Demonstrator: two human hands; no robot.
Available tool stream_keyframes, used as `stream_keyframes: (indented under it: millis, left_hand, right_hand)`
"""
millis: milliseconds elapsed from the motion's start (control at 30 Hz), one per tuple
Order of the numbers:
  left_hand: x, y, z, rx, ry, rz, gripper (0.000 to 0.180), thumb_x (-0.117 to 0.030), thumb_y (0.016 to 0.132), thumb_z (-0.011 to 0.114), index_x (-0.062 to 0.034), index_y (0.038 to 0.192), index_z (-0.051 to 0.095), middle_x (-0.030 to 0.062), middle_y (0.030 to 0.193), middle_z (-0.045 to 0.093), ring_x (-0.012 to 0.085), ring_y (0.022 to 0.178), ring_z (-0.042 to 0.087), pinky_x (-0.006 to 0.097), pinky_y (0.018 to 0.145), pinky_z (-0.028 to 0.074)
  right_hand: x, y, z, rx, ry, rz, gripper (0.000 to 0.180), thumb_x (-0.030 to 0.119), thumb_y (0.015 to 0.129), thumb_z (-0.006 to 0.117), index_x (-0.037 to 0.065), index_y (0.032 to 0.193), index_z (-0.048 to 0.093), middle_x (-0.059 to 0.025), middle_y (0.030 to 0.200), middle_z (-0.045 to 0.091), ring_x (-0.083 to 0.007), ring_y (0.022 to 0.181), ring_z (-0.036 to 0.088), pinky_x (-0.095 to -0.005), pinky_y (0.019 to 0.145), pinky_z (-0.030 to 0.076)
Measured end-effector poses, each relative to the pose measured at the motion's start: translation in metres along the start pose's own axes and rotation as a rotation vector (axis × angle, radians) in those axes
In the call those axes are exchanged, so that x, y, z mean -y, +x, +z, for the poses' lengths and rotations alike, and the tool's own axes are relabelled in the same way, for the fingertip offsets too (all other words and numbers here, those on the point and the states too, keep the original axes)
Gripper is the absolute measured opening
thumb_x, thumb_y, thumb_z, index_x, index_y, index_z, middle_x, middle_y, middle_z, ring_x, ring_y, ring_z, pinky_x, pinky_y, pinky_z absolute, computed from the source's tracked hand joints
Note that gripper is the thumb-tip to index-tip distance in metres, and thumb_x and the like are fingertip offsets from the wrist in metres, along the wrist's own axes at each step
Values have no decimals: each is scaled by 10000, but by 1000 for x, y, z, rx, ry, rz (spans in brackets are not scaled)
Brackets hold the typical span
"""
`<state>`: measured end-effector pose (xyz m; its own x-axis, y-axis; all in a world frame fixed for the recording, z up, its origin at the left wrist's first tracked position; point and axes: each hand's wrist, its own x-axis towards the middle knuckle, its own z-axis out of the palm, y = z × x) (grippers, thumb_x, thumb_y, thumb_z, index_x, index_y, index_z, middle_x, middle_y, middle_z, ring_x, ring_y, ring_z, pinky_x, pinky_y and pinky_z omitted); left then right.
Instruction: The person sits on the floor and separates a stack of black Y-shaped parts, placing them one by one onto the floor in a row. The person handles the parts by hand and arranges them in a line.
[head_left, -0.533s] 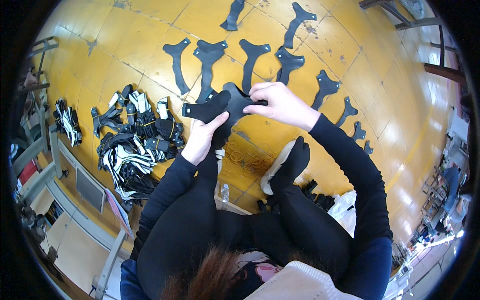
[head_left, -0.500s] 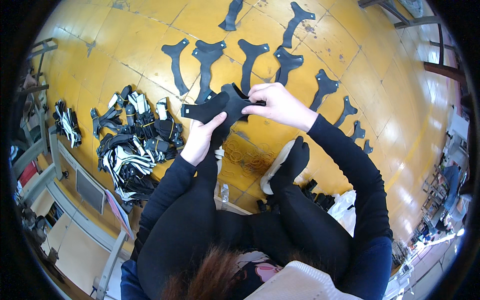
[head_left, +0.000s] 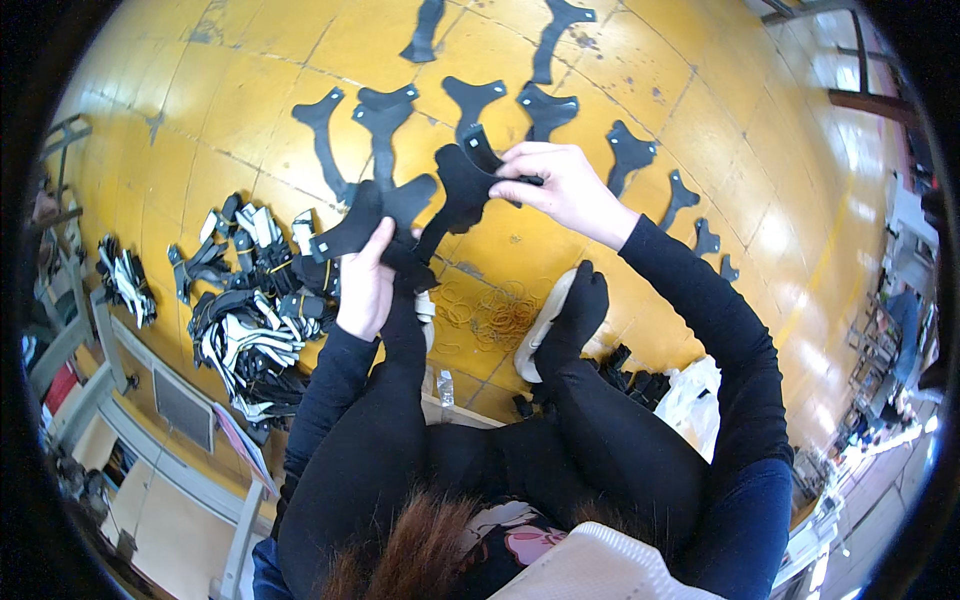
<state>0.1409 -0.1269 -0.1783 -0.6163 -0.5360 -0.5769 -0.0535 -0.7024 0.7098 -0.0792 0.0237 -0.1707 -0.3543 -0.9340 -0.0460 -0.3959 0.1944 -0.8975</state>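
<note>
My left hand (head_left: 366, 287) is closed on black Y-shaped fabric pieces (head_left: 350, 226), its thumb lying over them; small pale tags show near some ends. How many pieces it holds, I cannot tell. To the right, my right hand (head_left: 568, 192) pinches the edge of another black Y-shaped fabric piece (head_left: 461, 186) between thumb and fingers. That piece hangs slanting down towards the left hand. Beyond both hands, several like pieces lie spread on the floor, among them a Y-shaped piece (head_left: 382, 118) and one farther right (head_left: 628, 152).
A heap of black and white bundled pieces (head_left: 255, 330) lies on the yellow tiled floor (head_left: 240, 110) at left. Loose rubber bands (head_left: 490, 312) are scattered between my feet. A white plastic bag (head_left: 690, 400) and black items sit by my right leg. A grey metal frame (head_left: 150, 430) stands left.
The pieces that overlapped between my hands are now spread apart. My left hand has moved left and down with its pieces, while my right hand still pinches one. The view has shifted slightly.
</note>
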Motion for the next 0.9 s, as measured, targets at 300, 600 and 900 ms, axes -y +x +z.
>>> stream_keyframes:
  millis: [300, 600, 900]
  left_hand:
    - [2, -4, -4, 14, 16, -81, 296, -73, 933, 543, -16, 1224, 534, 92, 1105, 633, 200, 945, 644, 331, 849, 514]
    - [3, -8, -13, 50, 92, -218, 263, -96, 924, 568, 20, 1160, 580, 112, 1084, 660, 220, 942, 674, 314, 832, 522]
    - [8, -8, -5, 85, 52, -285, 253, -105, 932, 550, 45, 1130, 596, 131, 1059, 675, 205, 945, 660, 319, 858, 503]
  right_hand:
    - [-48, -7, -120, -296, -304, 120, 289, 119, 857, 649, 63, 1141, 648, -145, 1000, 697, -200, 900, 679, -281, 814, 505]
    - [-110, -16, -213, -235, -170, 461, 317, 119, 892, 614, 10, 1190, 617, -51, 1107, 663, -123, 973, 602, -247, 881, 453]
    - [-178, -18, -257, -628, -474, 500, 453, 230, 879, 621, 96, 1304, 540, -85, 1158, 644, -171, 1077, 580, -284, 945, 420]
